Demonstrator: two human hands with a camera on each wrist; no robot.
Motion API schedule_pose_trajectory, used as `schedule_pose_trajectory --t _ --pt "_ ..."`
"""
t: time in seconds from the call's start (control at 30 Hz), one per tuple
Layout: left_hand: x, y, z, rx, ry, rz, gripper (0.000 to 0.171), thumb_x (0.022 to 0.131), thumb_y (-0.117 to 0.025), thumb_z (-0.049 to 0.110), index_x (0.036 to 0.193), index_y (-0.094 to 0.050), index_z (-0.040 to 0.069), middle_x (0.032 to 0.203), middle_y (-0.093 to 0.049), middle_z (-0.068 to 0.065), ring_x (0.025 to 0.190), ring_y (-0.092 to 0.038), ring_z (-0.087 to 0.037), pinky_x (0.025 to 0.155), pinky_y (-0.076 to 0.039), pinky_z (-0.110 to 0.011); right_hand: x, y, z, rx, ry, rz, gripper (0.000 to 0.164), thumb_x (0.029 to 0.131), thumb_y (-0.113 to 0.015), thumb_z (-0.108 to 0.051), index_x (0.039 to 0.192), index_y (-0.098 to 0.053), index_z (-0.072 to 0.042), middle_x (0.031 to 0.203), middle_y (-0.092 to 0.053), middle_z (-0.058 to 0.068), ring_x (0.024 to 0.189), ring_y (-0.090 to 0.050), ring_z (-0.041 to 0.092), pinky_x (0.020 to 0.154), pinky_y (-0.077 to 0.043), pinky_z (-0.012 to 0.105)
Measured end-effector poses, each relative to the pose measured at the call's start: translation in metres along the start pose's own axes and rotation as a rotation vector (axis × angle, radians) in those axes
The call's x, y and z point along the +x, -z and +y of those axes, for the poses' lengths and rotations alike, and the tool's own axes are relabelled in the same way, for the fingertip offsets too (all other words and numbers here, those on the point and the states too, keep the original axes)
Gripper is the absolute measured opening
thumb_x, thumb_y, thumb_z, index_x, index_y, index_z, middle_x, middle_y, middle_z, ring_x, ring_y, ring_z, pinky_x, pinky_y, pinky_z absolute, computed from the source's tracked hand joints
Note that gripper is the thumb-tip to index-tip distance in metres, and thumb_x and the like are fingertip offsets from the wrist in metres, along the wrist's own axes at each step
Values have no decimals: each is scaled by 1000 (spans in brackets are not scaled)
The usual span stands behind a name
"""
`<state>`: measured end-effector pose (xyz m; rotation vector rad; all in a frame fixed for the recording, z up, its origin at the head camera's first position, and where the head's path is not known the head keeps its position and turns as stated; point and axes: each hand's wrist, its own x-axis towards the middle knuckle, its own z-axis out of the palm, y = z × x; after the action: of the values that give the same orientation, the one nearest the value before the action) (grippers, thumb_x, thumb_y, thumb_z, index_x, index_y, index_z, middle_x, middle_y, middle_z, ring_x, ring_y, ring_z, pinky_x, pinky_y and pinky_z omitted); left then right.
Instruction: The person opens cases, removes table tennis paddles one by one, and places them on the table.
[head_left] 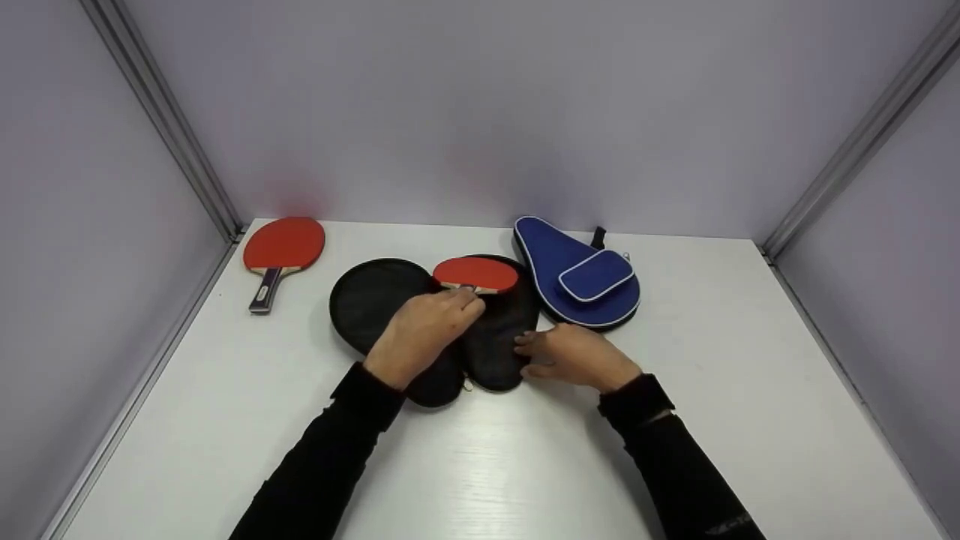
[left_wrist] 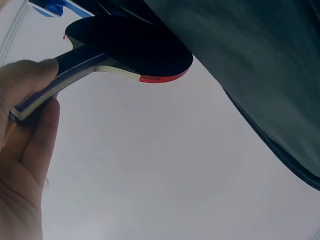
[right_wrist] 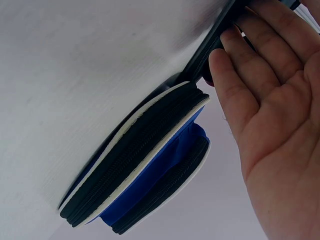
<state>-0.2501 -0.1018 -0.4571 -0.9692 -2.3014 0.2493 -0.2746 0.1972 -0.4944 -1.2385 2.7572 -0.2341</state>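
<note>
Near the middle of the white table, a black table tennis bat case [head_left: 375,300] lies unfolded, its two halves side by side. My left hand [head_left: 429,330] grips a red-faced table tennis bat [head_left: 480,274] by its handle, above the right half of the case. In the left wrist view, thumb and fingers close round the handle, and the dark underside of the bat [left_wrist: 130,45] shows beside the raised case half [left_wrist: 260,65]. At the case's right edge is my right hand [head_left: 574,352], its fingers [right_wrist: 240,65] fairly straight against the dark rim.
A blue bat case [head_left: 544,244] with white piping and a small front pocket lies just right of the black one. Another red bat [head_left: 285,244] rests at the back left, handle toward me. Pale walls [head_left: 465,112] enclose the table at the back and sides.
</note>
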Motion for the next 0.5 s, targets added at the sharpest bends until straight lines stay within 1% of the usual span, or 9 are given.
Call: schedule_pose_trajectory --t 0.07,0.13,0.2,0.3,0.37,0.5 --pt "0 1 -3 -1 26 16 23 102 -85 -6 118 -77 9 122 -82 -6 104 -85 -18 81 -73 -31 0 0 0 -1 -1 3 42 111 -82 -36 144 -85 -10 149 -84 9 134 -84 28 112 -70 46" --pt "0 2 -6 -2 54 27 22 102 -83 -7 119 -80 8 125 -84 -7 109 -85 -19 86 -74 -32 -1 0 0 -4 1 6 43 111 -82 -37 144 -85 -10 149 -83 10 134 -84 29 111 -70 46" --pt "-1 4 -10 -19 86 31 27 103 -82 -8 126 -83 7 130 -85 -8 116 -86 -21 93 -74 -33 -1 0 0 -6 5 9 43 111 -82 -37 144 -85 -9 149 -83 10 134 -84 29 111 -70 46" --pt "-3 7 -16 -52 134 31 35 106 -78 -7 138 -82 5 137 -85 -10 123 -86 -23 101 -73 -35 -1 0 0 -6 9 11 43 111 -82 -37 144 -85 -9 149 -83 10 134 -84 29 111 -70 46" --pt "-5 10 -20 -76 162 32 36 106 -77 -8 140 -81 4 136 -86 -11 123 -86 -24 101 -73 -36 -1 0 0 -4 10 11 43 111 -81 -37 144 -85 -9 149 -83 9 135 -83 29 111 -70 47" --pt "-6 14 -27 -105 189 45 32 107 -76 -7 137 -81 3 134 -87 -12 121 -87 -26 98 -74 -38 -1 -1 0 4 10 13 42 111 -82 -36 143 -85 -9 149 -83 9 138 -82 29 112 -70 47"
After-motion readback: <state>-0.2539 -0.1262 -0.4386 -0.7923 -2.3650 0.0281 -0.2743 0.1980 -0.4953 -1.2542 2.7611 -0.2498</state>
